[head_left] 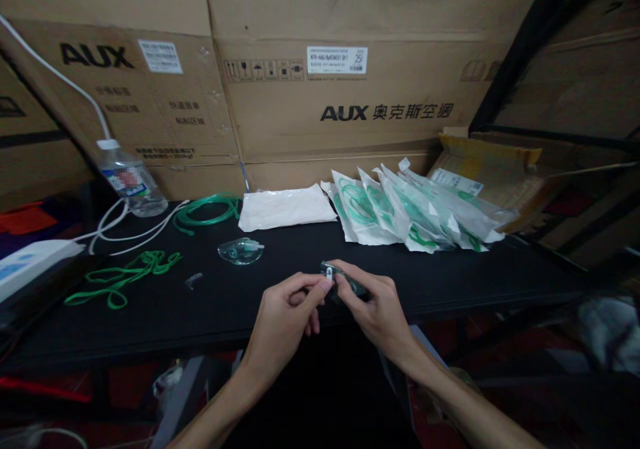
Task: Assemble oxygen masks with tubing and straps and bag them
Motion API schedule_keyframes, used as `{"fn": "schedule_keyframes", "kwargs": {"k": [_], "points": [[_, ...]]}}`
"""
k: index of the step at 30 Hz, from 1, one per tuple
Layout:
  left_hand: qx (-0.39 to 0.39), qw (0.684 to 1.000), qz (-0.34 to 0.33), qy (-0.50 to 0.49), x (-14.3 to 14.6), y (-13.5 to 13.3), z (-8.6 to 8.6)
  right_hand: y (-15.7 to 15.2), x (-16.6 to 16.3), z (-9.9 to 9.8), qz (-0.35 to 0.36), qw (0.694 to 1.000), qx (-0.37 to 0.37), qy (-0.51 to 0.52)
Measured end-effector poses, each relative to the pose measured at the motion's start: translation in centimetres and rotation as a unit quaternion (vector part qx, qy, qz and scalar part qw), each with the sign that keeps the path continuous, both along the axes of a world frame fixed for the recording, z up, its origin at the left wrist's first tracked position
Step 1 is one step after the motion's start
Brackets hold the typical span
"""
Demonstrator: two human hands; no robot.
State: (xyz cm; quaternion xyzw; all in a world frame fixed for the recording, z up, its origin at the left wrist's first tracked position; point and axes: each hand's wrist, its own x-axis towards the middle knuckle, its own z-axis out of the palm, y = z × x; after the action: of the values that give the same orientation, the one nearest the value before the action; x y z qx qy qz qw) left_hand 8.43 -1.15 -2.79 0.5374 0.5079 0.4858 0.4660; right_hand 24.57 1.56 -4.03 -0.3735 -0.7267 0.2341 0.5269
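Note:
My left hand point(286, 316) and my right hand point(376, 309) meet over the front edge of the black table point(210, 316). Together they grip a small clear greenish mask part point(340, 277). The left thumb and forefinger pinch a small white piece at its top. The right fingers wrap round its body. A second clear mask point(241, 250) lies on the table a little to the left, beyond my hands.
Green tubing coil point(207, 209) and a green strap point(123, 277) lie at left. A water bottle point(131, 181), white cables, a white bag point(286, 214) and several packed masks point(410, 216) sit at the back. Cardboard boxes point(350, 102) stand behind.

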Motion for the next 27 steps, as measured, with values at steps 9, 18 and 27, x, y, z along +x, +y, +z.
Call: {"fn": "schedule_keyframes", "kwargs": {"k": [9, 18, 27], "points": [[-0.006, 0.998, 0.015, -0.061, 0.6, 0.0, 0.5, -0.2, -0.2, 0.5, -0.010, 1.000, 0.007, 0.007], [0.032, 0.999, -0.025, 0.000, -0.3, 0.1, 0.2, -0.2, 0.2, 0.7, 0.023, 0.999, -0.042, -0.004], [0.099, 0.992, -0.030, 0.075, -0.8, -0.1, 0.0, -0.1, 0.5, 1.0, 0.045, 0.998, -0.047, -0.011]]}}
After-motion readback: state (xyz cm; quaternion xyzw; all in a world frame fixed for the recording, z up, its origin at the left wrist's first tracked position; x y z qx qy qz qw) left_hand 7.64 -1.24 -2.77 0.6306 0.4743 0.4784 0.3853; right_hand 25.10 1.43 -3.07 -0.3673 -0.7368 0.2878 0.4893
